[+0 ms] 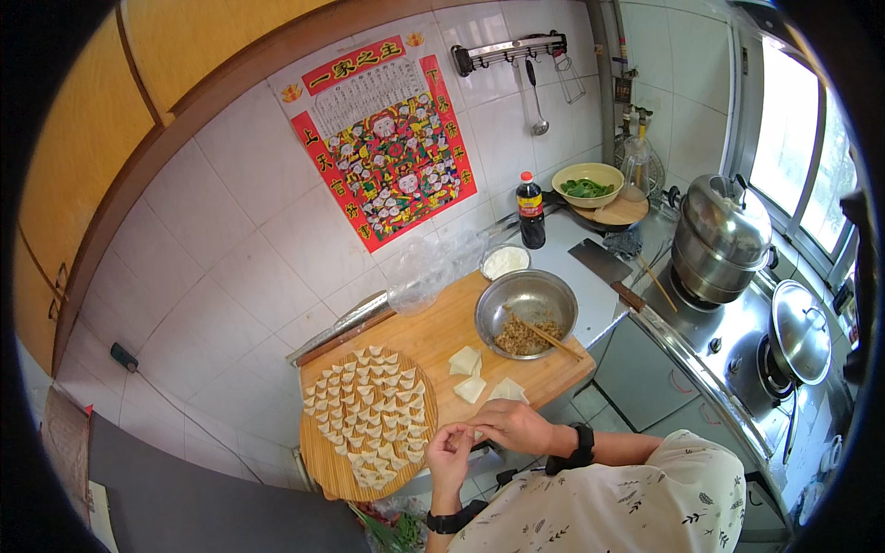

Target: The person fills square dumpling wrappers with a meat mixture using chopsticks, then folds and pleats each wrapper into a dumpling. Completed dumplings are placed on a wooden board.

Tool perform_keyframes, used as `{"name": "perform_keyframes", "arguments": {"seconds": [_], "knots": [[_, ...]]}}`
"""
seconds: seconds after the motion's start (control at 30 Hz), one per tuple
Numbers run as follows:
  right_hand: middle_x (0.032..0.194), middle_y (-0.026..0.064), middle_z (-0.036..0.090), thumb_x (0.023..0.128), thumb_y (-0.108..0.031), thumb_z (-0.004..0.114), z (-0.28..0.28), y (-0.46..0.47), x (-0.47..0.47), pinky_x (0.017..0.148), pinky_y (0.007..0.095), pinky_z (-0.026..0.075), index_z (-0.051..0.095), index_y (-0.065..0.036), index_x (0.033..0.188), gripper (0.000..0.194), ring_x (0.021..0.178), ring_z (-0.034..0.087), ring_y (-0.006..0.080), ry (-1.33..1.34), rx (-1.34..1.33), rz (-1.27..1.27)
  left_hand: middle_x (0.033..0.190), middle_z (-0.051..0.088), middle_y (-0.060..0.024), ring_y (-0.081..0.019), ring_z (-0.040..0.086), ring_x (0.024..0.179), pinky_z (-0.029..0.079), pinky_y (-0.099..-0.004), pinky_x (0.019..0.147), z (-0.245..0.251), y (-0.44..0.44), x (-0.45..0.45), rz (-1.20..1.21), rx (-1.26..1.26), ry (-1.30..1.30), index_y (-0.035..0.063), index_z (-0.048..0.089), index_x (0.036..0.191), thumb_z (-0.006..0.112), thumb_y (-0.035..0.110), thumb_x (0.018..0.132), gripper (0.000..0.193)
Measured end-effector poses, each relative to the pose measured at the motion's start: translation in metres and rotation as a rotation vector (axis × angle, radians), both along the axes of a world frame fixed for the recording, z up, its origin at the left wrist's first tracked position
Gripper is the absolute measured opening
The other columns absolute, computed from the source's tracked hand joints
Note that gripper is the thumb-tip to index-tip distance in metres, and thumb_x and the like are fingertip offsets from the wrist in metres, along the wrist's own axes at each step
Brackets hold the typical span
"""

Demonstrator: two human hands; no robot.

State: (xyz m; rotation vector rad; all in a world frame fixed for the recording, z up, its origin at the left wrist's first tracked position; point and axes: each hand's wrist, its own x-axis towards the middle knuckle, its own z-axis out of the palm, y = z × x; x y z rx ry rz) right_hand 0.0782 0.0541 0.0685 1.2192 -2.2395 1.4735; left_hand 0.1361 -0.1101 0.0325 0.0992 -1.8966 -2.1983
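My left hand (pixel 449 449) and my right hand (pixel 513 423) meet at the board's near edge, fingertips pinched together. Between them a small pale bit of a wonton wrapper (pixel 477 435) shows; the fingers hide most of it. Just beyond my right hand lie loose square wrappers (pixel 509 390), with more wrappers (pixel 466 361) farther off. To the left, a round wooden board (pixel 314 453) carries rows of folded wontons (pixel 373 394). A steel bowl (pixel 489 304) of minced filling (pixel 525 336) stands beyond the wrappers, a pair of chopsticks (pixel 550 337) resting in it.
A bowl of white powder (pixel 505 262), a soy sauce bottle (pixel 531 214) and a cleaver (pixel 600 266) lie behind the cutting board (pixel 446 325). On the right, a steamer pot (pixel 722 242) and a lidded pan (pixel 800 332) sit on the gas stove (pixel 705 373). Plastic bags (pixel 429 269) lean against the wall.
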Motion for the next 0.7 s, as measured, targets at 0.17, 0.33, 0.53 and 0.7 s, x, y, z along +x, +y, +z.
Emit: {"name": "perform_keyframes", "arguments": {"seconds": [0.17, 0.33, 0.53, 0.7], "knots": [[0.084, 0.011, 0.066, 0.082, -0.011, 0.069, 0.0005, -0.0003, 0.0001, 0.068, 0.0381, 0.051, 0.068, -0.004, 0.094, 0.014, 0.078, 0.063, 0.0301, -0.01, -0.001, -0.005, 0.09, 0.066, -0.0044, -0.0073, 0.061, 0.078, 0.05, -0.0198, 0.07, 0.0011, 0.0015, 0.0003, -0.002, 0.022, 0.018, -0.0025, 0.063, 0.097, 0.064, -0.002, 0.089, 0.008], [0.083, 0.011, 0.066, 0.082, -0.01, 0.068, -0.0014, 0.0006, -0.0009, 0.068, 0.0379, 0.051, 0.068, -0.004, 0.093, 0.013, 0.078, 0.063, 0.0297, -0.015, -0.009, -0.036, 0.093, 0.067, -0.0074, -0.0101, 0.064, 0.087, 0.055, -0.0226, 0.074, 0.0025, 0.0027, -0.0007, -0.078, 0.192, -0.005, -0.0035, 0.061, 0.102, 0.063, -0.002, 0.09, 0.012], [0.082, 0.0098, 0.065, 0.081, -0.01, 0.069, -0.0003, 0.0013, -0.0004, 0.067, 0.0377, 0.051, 0.068, -0.005, 0.091, 0.012, 0.077, 0.063, 0.0289, -0.016, 0.006, -0.066, 0.103, 0.065, -0.0122, -0.0137, 0.065, 0.092, 0.057, -0.0252, 0.078, 0.0038, 0.0031, -0.0008, -0.101, 0.124, 0.009, -0.0046, 0.057, 0.11, 0.065, -0.009, 0.085, 0.026], [0.08, 0.0093, 0.064, 0.08, -0.012, 0.069, 0.0001, 0.0031, 0.0002, 0.066, 0.038, 0.051, 0.068, -0.006, 0.092, 0.013, 0.076, 0.063, 0.0289, -0.007, 0.034, -0.069, 0.107, 0.062, -0.0129, -0.0153, 0.063, 0.097, 0.055, -0.0244, 0.082, 0.0013, 0.0051, -0.0026, -0.062, 0.132, 0.028, -0.0033, 0.052, 0.115, 0.067, -0.012, 0.081, 0.038]]}}
